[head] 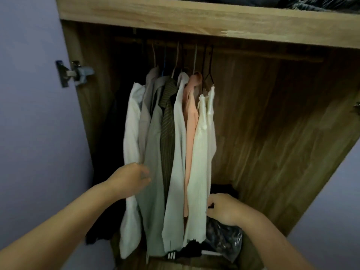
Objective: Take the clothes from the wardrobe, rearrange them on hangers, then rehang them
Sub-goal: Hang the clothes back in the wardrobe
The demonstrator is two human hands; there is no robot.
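- The clothes hung bunched on one rod inside the wooden wardrobe, all on hangers; lifting one could drag its neighbour off.
- The left hand lay against the white shirt and grey shirt, fingers slipped between them; its grip could not be told.
- The right hand sat at the hem of the cream ribbed top, fingers curled, possibly pinching it; a downward tug might slide that thin top off its black hanger.
- A plastic bag and dark items below could snag anything falling.
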